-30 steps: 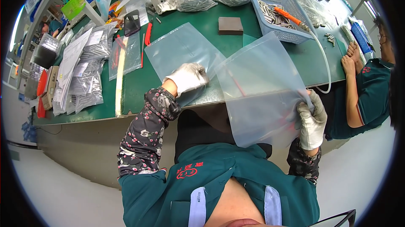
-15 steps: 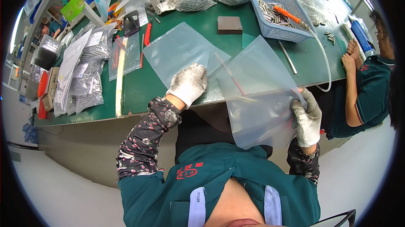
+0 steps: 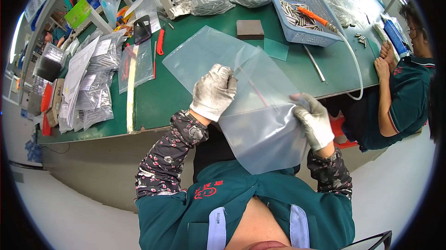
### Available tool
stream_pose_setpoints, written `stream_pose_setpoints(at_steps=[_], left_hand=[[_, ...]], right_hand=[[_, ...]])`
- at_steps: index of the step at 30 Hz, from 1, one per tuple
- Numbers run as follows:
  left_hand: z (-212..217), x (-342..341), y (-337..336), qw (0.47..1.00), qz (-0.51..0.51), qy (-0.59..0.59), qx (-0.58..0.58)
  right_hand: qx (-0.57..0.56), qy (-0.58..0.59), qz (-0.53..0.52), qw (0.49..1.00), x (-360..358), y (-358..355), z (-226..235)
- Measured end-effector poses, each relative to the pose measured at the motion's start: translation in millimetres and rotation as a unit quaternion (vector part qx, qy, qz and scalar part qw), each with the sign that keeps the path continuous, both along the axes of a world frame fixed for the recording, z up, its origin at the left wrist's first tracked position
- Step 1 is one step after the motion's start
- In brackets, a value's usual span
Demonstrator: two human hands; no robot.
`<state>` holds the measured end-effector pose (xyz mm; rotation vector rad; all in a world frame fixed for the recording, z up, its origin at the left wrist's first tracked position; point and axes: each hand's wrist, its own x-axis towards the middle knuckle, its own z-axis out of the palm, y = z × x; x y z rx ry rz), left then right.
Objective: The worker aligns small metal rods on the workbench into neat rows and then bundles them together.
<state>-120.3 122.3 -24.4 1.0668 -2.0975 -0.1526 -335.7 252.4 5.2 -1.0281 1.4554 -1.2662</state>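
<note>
In a stained white glove, my left hand [image 3: 214,93] is closed, its fingertips pinching a clear plastic bag [image 3: 265,134] near its left side. My right hand [image 3: 315,122], gloved too, grips the right edge of that same bag between thumb and fingers; its fingertips are slightly blurred. The bag hangs partly over the table's front edge, above my lap. A second clear plastic sheet or bag [image 3: 195,52] lies flat on the green table beyond my left hand, partly overlapped by the first. A thin red line shows through the film.
Behind the bags sit a brown block [image 3: 250,29] and a blue basket [image 3: 304,36] of metal pins with an orange-handled air tool [image 3: 318,17]. Bagged parts [image 3: 95,94] and papers lie left. A metal strip [image 3: 314,63] lies right; a co-worker [image 3: 402,96] sits there.
My right hand has moved left and slightly up, bringing the bag closer to my left hand. My left hand has shifted slightly right.
</note>
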Motion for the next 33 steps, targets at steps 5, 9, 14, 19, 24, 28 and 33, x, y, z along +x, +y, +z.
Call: stream_pose_setpoints(at_steps=[5,9,14,19,24,28,33], left_hand=[[-5.3,-5.3,6.9,1.000,-0.004,-0.006,0.019],[-6.4,-5.8,12.3,1.000,-0.002,0.007,0.002],[-0.2,-3.6,24.9,0.998,-0.041,-0.010,-0.035],[-3.3,-3.6,28.8,0.992,-0.080,-0.042,-0.089],[3.6,-0.4,31.3,0.988,-0.089,-0.067,-0.103],[-1.3,3.1,32.2,0.990,-0.084,-0.055,-0.102],[-6.2,2.6,35.8,0.990,-0.088,-0.097,-0.058]], right_hand=[[0.060,-0.007,0.034,0.998,13.0,-12.7,-11.8],[0.041,0.134,0.050,0.989,11.7,-19.9,-36.0],[0.038,0.145,0.090,0.985,18.8,-28.1,-39.1],[0.017,-0.001,0.003,1.000,29.9,-40.8,-33.8],[-0.002,0.020,0.056,0.998,37.9,-51.7,-50.9],[-0.033,0.020,0.004,0.999,29.5,-57.4,-53.5],[-0.036,0.199,0.024,0.979,41.2,-61.2,-48.0]])
